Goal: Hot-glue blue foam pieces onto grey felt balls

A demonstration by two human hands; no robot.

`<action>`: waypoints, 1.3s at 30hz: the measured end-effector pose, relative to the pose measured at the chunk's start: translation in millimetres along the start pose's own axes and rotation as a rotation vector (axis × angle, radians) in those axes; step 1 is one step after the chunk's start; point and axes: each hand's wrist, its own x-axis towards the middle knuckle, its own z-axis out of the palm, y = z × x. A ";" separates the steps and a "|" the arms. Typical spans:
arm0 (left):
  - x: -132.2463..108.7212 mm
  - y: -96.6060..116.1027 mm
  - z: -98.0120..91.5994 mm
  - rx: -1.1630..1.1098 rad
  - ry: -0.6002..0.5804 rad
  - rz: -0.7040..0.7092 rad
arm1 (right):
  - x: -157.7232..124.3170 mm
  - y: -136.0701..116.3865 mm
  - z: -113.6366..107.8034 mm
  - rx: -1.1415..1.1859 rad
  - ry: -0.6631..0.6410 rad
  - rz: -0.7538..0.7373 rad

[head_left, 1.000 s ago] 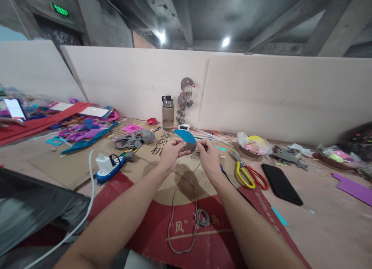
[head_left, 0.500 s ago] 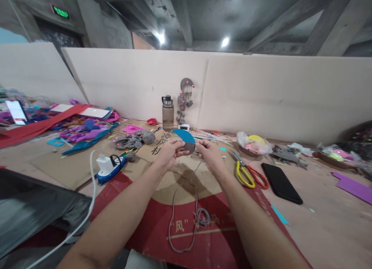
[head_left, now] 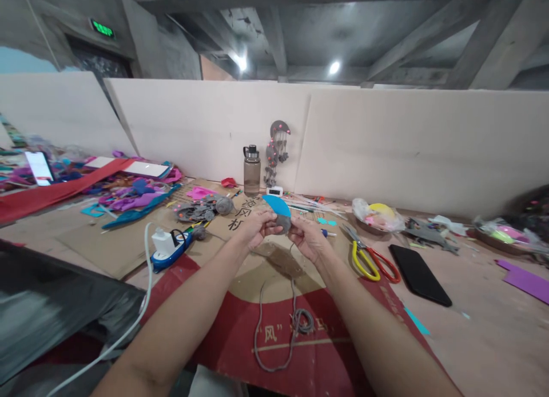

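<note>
Between my hands, above the cardboard, is a disc [head_left: 278,205] with a bright blue upper part and a lower part covered in grey yarn. My left hand [head_left: 261,228] is closed on its left edge, fingers across the lower front. My right hand [head_left: 305,235] is closed at the disc's lower right edge, pinching the grey yarn, partly hidden by the fingers. A strand of grey yarn [head_left: 294,288] hangs below the right hand and runs to a loose coil [head_left: 302,321] on the red part of the cardboard [head_left: 223,345].
To the right lie scissors [head_left: 364,259] with yellow and red handles and a black phone [head_left: 420,274]. A blue power strip [head_left: 171,253] with a white cable is at left. Behind stand a water bottle [head_left: 252,174] and a grey hanging ornament [head_left: 278,148]. Felt scraps [head_left: 137,194] pile up at far left.
The disc has tilted, so its blue part looks narrower and steeper. My right fingers have moved in against its lower edge. The whole view has shifted slightly.
</note>
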 end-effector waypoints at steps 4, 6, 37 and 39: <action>1.2 0.2 -2.3 -0.024 0.002 -0.003 | -0.6 2.6 0.1 0.026 -0.015 0.007; 2.4 0.6 -5.1 -0.017 -0.006 -0.015 | -1.3 3.5 0.3 0.045 -0.020 0.024; 2.1 -27.3 7.0 0.508 0.253 0.191 | 6.8 17.0 0.8 -0.154 0.343 -0.125; -0.4 -31.4 9.2 0.698 0.281 0.319 | 7.1 17.3 1.3 -0.178 0.376 -0.154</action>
